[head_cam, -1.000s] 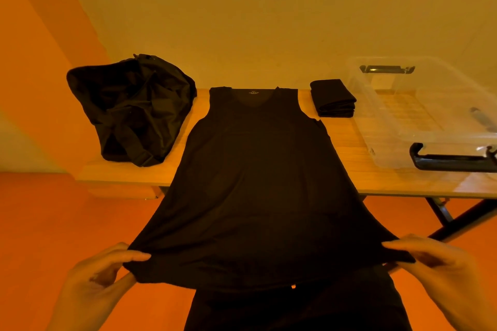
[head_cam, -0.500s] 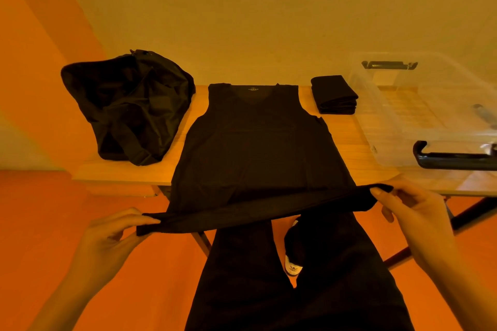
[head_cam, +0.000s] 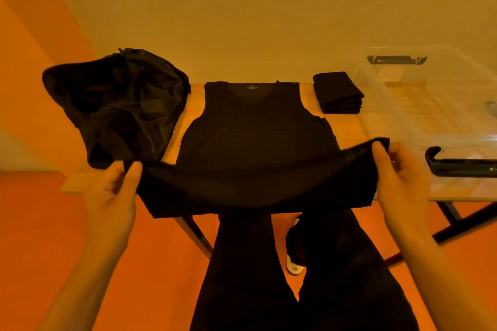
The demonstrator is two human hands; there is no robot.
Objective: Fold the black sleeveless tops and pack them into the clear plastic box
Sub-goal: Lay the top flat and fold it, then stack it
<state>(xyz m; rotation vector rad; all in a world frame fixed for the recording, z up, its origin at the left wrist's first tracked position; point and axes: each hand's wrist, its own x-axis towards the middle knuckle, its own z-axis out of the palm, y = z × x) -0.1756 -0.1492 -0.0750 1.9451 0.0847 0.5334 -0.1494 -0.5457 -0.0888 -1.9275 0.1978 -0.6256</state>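
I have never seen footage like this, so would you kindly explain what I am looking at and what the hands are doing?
There is no machine: a person wears a camera on the head, looking down at their own hands. The left hand and right hand each pinch a hem corner of a black sleeveless top, whose upper part lies flat on the wooden table. A black bag sits at the left; a folded black stack and the clear plastic box sit at the right.

Left hand [head_cam: 113,190] and right hand [head_cam: 398,172] pinch the black top's [head_cam: 255,126] hem, lifted above the desk [head_cam: 347,128] between them.
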